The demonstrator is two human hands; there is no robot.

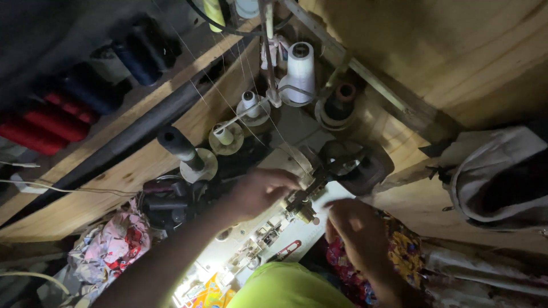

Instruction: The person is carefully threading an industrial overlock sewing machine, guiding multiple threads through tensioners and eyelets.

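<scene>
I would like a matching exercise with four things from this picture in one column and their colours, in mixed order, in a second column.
Things:
1. large thread cone
2. spools on the shelf at far left
3. sleeve at the bottom edge
4. rod along the wooden shelf

Colours:
A. red
B. black
C. white
D. yellow-green

Pairs: 1-C, 2-A, 3-D, 4-B

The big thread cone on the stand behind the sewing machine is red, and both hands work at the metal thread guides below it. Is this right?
Not quite. In the head view the big thread cone is white, not red; the red spools lie on the shelf at the left. The rest holds: the left hand and right hand work at the metal thread guides.
</scene>
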